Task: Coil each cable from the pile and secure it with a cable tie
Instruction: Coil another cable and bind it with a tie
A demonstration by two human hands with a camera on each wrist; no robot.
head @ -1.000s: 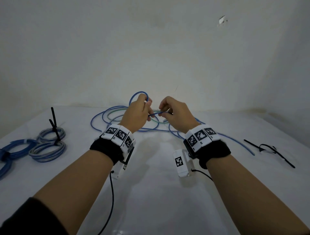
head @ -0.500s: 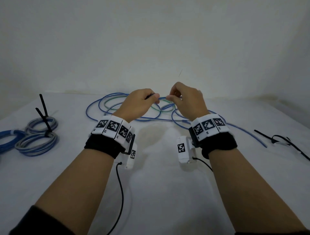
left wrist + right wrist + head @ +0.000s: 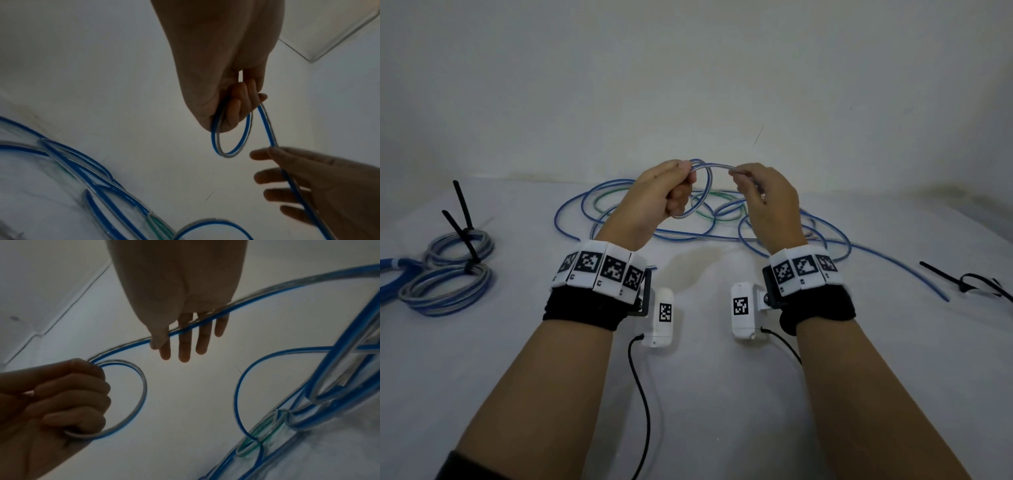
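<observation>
A blue-and-clear cable (image 3: 714, 166) runs between my two raised hands above the pile. My left hand (image 3: 666, 193) is curled round one small loop (image 3: 703, 197) of it, and the loop hangs out past the fingers (image 3: 236, 110). In the left wrist view the loop (image 3: 232, 151) is a single turn. My right hand (image 3: 758, 190) pinches the same cable a short way to the right, thumb against forefinger, the other fingers (image 3: 184, 347) nearly straight. From there the cable drops to the loose pile (image 3: 654, 233) of blue cables with one green cable (image 3: 599, 202) on the white table (image 3: 705, 394).
Two tied coils (image 3: 446, 287) with black cable ties standing up lie at the left, beside a plain blue coil (image 3: 393, 274) at the frame's edge. Loose black cable ties (image 3: 969, 282) lie at the right. A white wall stands close behind the pile.
Both hands have moved apart along the cable. My left hand now holds a formed loop where a second ago it only pinched the cable's end.
</observation>
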